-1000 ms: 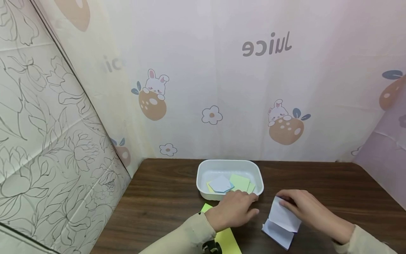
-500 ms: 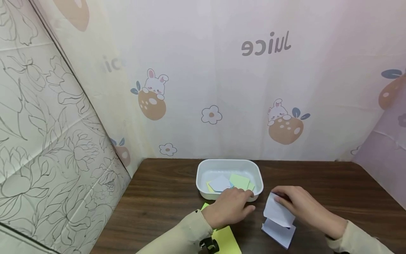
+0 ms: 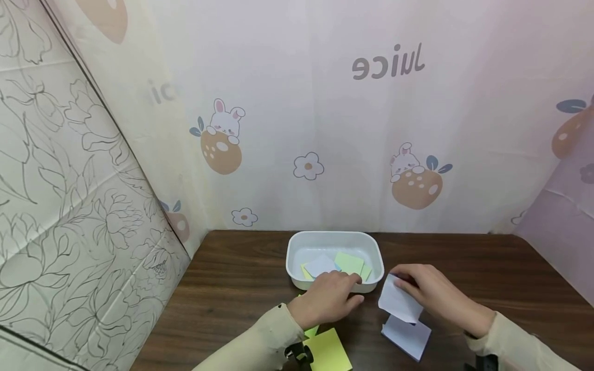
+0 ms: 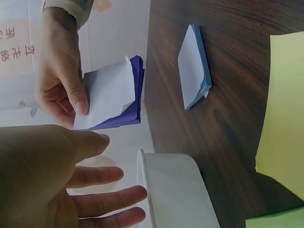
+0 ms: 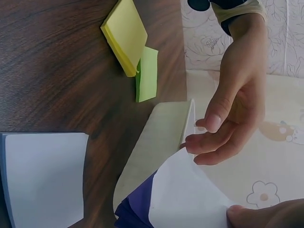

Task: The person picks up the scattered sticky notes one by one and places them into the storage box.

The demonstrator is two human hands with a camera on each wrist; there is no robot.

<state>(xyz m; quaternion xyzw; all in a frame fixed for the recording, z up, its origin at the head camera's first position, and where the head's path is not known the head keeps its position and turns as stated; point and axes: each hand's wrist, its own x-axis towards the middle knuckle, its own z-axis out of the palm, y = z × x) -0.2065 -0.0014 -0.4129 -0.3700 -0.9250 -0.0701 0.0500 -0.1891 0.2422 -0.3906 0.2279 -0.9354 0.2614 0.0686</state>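
Note:
My right hand (image 3: 436, 296) pinches a purple sticky-note pad (image 4: 137, 95) with a whitish sheet on top, thumb on that sheet. It is lifted just right of the white tray (image 3: 334, 234). Below it on the table lies a blue sticky-note pad (image 3: 408, 337), also pale on top. Fingers spread and slightly bent, my left hand (image 3: 325, 301) hovers over the tray's near rim, holding nothing. Inside the tray are light green note pads (image 3: 349, 263) and a pale pad (image 3: 320, 266). The left hand hides part of the tray's near side.
Left of the blue pad, a yellow sticky-note pad (image 5: 126, 35) lies on the dark wooden table (image 3: 232, 288). A bright green pad (image 5: 148, 76) touches it, partly hidden under my left arm in the head view. A patterned curtain (image 3: 260, 129) stands behind the table.
My right hand has carried the purple pad left and away from me, closer to the tray, uncovering more of the blue pad. My left hand has shifted a little left.

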